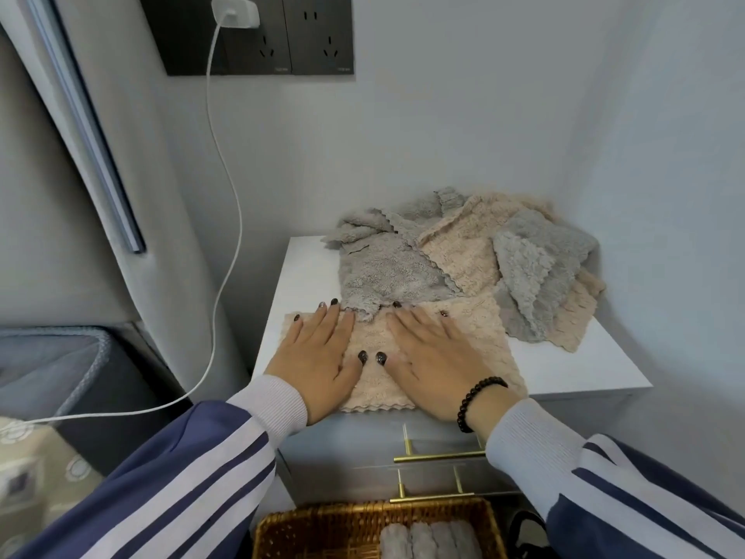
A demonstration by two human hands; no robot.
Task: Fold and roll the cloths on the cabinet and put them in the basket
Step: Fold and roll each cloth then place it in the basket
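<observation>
Nearest to you, at the bottom edge, stands the wicker basket (322, 530), and in it lie four rolled grey cloths (431, 540) side by side, touching each other. Just behind the basket is the front of the white cabinet (584, 369) with two gold drawer handles (439, 457), one above the other. On the near part of the cabinet top lies a beige cloth (373, 373), spread flat, its front edge reaching the cabinet's front edge. Both your hands rest flat on this cloth: your left hand (318, 357) lies on its left part with the fingers straight and together, and your right hand (433, 357) lies on its right part with the fingers straight and a little spread; neither hand grips anything. Your right wrist carries a dark bead bracelet (475, 401). Farther back, touching your fingertips, is a loose pile of cloths (463, 252), grey and beige mixed, reaching to the wall corner. On the wall above left, a white charger (236, 12) sits in a socket, and its cable (232, 219) hangs down to the left.
</observation>
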